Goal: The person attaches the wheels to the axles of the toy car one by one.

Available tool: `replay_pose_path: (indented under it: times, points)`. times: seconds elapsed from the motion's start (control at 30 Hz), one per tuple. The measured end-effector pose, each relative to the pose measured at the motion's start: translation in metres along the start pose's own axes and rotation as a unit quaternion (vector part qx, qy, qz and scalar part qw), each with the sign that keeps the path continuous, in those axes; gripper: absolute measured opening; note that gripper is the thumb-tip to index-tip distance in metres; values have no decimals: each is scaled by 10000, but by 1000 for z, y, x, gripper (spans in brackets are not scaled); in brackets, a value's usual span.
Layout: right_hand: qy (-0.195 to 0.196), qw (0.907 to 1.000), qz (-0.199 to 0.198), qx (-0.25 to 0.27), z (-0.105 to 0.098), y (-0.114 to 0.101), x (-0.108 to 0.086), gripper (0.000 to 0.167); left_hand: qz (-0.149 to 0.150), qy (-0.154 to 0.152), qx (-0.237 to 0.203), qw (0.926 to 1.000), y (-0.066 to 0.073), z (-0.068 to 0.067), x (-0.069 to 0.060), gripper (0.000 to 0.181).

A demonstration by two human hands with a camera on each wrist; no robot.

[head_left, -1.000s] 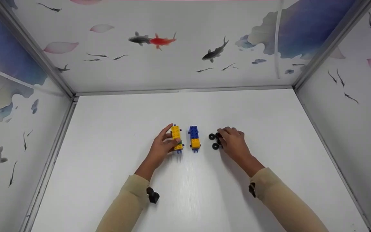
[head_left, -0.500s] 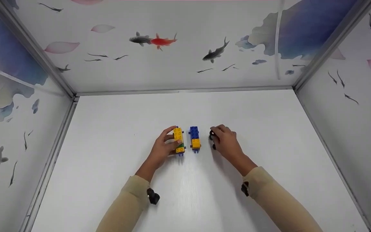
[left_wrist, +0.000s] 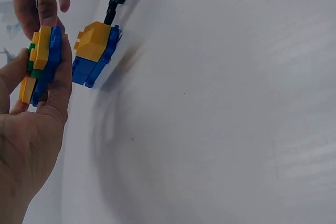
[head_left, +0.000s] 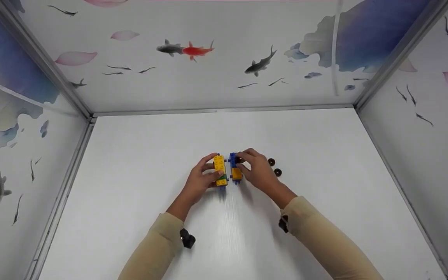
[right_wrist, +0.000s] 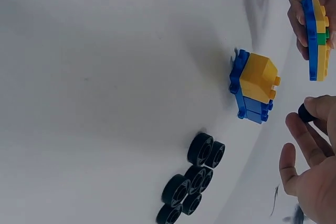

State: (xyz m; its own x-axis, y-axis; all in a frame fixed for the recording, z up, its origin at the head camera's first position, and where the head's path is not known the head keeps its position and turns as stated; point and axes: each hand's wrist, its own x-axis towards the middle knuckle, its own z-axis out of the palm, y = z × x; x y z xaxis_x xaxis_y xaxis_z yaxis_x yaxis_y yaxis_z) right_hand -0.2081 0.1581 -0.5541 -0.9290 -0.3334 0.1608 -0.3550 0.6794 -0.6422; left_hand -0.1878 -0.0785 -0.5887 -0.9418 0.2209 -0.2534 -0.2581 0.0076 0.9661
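Note:
In the head view my left hand (head_left: 198, 182) grips a toy-brick car (head_left: 219, 165) with yellow and green bricks on a blue base. The left wrist view shows this car (left_wrist: 46, 61) raised off the table, held between thumb and fingers. My right hand (head_left: 259, 171) pinches a small black toy wheel (right_wrist: 304, 113) between thumb and fingers, close to the held car. Just right of that car, a second brick car (right_wrist: 257, 80), blue with a yellow sloped brick, stands on the table without wheels. In the head view my right hand partly covers it.
Several black wheels (right_wrist: 195, 178) lie in a cluster on the white table, to the right of the standing car. Patterned panels (head_left: 216, 77) with metal edging enclose the table at the back and both sides.
My right hand has picked a wheel from the cluster and moved left with it, over the standing car. My left hand has shifted slightly right with its car.

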Motion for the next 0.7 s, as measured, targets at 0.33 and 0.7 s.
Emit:
replay_pose_path:
  times: [0.33, 0.7]
  points:
    - [-95, 9987, -352, 358, 10, -1, 4, 34, 53, -230, -79, 9997, 3, 3, -2, 67]
    - [-106, 9981, -440, 408, 7, -4, 5, 35, 135, -297, -117, 9994, 7, 4, -3, 73]
